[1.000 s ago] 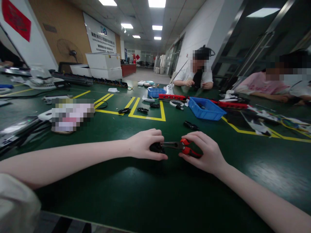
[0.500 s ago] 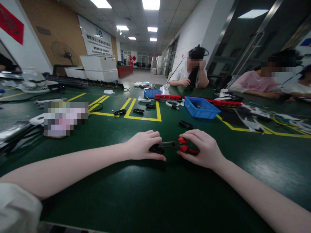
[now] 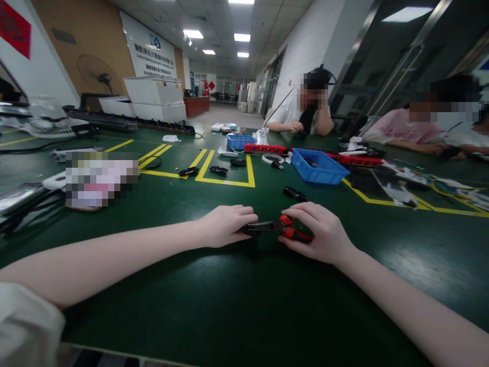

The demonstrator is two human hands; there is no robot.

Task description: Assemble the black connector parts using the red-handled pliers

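My right hand (image 3: 321, 232) is closed around the red and black handles of a pair of long-nose pliers (image 3: 288, 228). The jaws point left and reach my left hand (image 3: 229, 226), which pinches a small black part (image 3: 250, 230). Fingers cover most of that part, so its exact kind is hidden. The plier tips meet or overlap it; whether they grip it I cannot tell. Just beyond my right hand lies another small black part (image 3: 295, 193). Several similar black pieces (image 3: 218, 169) rest farther off, around a yellow-taped rectangle.
A blue bin (image 3: 319, 167) stands beyond my right hand, with a smaller blue bin (image 3: 240, 141) and a red strip (image 3: 265, 148) behind. At left are a blurred-out pink object (image 3: 103, 186) and cables. Co-workers (image 3: 301, 114) sit across the green table (image 3: 244, 306).
My left thumb has drawn in toward the fingers, and the black part now shows less, tucked against the plier jaws. My right hand keeps its hold; the view has shifted slightly.
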